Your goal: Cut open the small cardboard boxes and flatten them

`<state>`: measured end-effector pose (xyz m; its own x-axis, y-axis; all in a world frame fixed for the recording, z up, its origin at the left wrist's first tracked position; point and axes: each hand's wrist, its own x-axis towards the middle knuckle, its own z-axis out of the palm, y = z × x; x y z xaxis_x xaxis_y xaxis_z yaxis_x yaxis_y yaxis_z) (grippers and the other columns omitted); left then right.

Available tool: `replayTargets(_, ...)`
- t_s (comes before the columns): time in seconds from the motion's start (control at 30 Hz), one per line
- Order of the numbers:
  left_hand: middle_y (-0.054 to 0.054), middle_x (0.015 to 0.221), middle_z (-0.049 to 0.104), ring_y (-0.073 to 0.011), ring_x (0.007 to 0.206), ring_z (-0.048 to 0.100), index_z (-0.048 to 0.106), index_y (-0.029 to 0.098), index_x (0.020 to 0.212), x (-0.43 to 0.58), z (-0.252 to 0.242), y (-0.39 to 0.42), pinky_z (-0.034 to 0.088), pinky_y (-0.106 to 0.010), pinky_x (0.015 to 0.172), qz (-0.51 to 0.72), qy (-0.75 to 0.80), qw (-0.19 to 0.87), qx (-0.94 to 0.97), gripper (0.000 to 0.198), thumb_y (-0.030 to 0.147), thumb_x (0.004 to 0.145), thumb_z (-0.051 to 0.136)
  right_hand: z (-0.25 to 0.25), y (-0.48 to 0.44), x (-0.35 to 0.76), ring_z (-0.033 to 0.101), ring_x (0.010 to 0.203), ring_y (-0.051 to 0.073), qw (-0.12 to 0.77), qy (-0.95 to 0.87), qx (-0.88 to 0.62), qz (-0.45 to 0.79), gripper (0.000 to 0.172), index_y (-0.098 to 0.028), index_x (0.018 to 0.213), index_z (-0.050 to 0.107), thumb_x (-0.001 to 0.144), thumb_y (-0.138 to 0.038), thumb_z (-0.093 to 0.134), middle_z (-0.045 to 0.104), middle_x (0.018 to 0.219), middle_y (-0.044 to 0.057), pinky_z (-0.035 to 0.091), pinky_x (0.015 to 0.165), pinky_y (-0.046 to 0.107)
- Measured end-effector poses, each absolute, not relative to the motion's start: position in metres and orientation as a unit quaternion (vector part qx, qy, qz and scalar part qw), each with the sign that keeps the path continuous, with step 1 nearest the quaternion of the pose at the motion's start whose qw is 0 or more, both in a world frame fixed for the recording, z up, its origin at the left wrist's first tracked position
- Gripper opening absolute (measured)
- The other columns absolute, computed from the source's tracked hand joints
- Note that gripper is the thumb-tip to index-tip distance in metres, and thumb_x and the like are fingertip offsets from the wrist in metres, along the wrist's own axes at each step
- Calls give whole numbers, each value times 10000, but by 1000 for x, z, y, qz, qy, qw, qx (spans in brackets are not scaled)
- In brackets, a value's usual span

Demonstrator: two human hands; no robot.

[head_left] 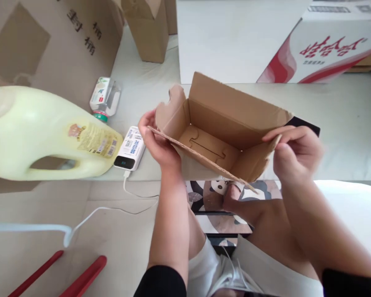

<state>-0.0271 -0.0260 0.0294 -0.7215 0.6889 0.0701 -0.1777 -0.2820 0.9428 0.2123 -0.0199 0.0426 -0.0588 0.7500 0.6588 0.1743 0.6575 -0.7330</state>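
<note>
An open cardboard box (216, 148) is held up in front of me, its opening facing me and its interlocked bottom flaps visible inside. Nothing lies in it. My left hand (157, 140) grips the box's left end, with the fingers partly hidden behind a side flap. At the opposite end, my right hand (297, 150) pinches the edge of the right flap between thumb and fingers. A flat black piece (306, 123) shows behind the right hand; whether it belongs to the box I cannot tell.
Left of the box are a white power bank (131, 148) with a cable, a clear bottle (106, 97) and a large pale yellow jug (43, 128). Cartons stand behind, including a white-and-red one (327, 49). Red bars (83, 276) are at the lower left.
</note>
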Motion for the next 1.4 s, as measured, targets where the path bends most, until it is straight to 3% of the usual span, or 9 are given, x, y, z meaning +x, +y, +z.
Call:
replayTargets(0.1, -51, 1067, 652, -200, 1148, 621, 578, 241, 953, -8, 29, -22, 481, -340, 1039, 781, 473, 264, 311, 417, 552, 945, 301, 18, -24, 230, 655, 828, 179, 606, -680, -370, 184, 88, -274, 858, 644, 840, -320, 717, 679, 935, 30, 509, 688, 343)
replayTargets(0.2, -46, 1007, 679, -184, 1081, 644, 620, 227, 846, 7, 23, -19, 460, -358, 1089, 767, 458, 254, 370, 369, 425, 964, 332, -2, -20, 237, 611, 1048, 202, 603, -655, -424, 168, 347, -359, 1108, 635, 785, -403, 756, 535, 1320, 35, 544, 790, 360)
replayTargets(0.27, -37, 963, 673, -169, 1054, 638, 622, 219, 791, 12, 20, -16, 455, -336, 1085, 761, 468, 224, 391, 301, 348, 946, 399, -11, -18, 237, 591, 1144, 219, 610, -628, -425, 230, 596, -442, 1350, 462, 810, -482, 710, 438, 1442, 33, 570, 843, 383)
replayTargets(0.33, -17, 906, 643, -154, 966, 630, 614, 217, 787, 13, 16, -12, 481, -304, 1013, 746, 496, 203, 395, 255, 361, 935, 464, -14, -19, 235, 607, 1173, 226, 597, -622, -398, 313, 669, -464, 1465, 268, 888, -515, 605, 481, 1430, 50, 584, 898, 423)
replayTargets(0.53, 19, 828, 571, -105, 820, 565, 575, 206, 860, 18, 10, -6, 469, -245, 857, 729, 495, 242, 406, 210, 403, 923, 615, -15, -26, 240, 525, 1359, 247, 586, -649, -357, 328, 177, -341, 1131, 573, 983, -389, 488, 607, 1285, 41, 454, 1122, 522)
replayTargets(0.77, 19, 885, 613, -96, 864, 571, 623, 195, 963, 26, 9, -8, 481, -226, 879, 740, 456, 270, 414, 215, 380, 893, 705, -23, -25, 248, 460, 1398, 319, 573, -674, -346, 314, 397, -321, 1115, 556, 956, -632, 366, 535, 1340, 59, 397, 1143, 600)
replayTargets(1.03, -22, 1222, 648, -158, 1259, 576, 618, 214, 1163, 17, 12, -7, 417, -318, 1166, 699, 498, 212, 467, 308, 202, 858, 659, -15, -25, 248, 463, 1383, 344, 543, -692, -380, 285, 480, -291, 1074, 525, 891, -730, 459, 544, 1264, 88, 391, 1137, 613)
replayTargets(1.2, 32, 1123, 707, -160, 1225, 583, 751, 238, 1068, 4, 10, -10, 412, -305, 1154, 722, 457, 230, 466, 305, 137, 785, 695, -11, -26, 248, 486, 1354, 331, 533, -689, -379, 311, 431, -283, 1021, 548, 894, -692, 504, 545, 1283, 88, 411, 1123, 609)
replayTargets(1.4, 13, 1252, 696, -182, 1294, 563, 815, 218, 953, 0, 12, -15, 398, -340, 1185, 675, 478, 201, 524, 338, 65, 813, 549, -13, -28, 246, 527, 1306, 324, 542, -678, -372, 328, 412, -278, 990, 578, 914, -672, 486, 542, 1320, 82, 429, 1110, 619)
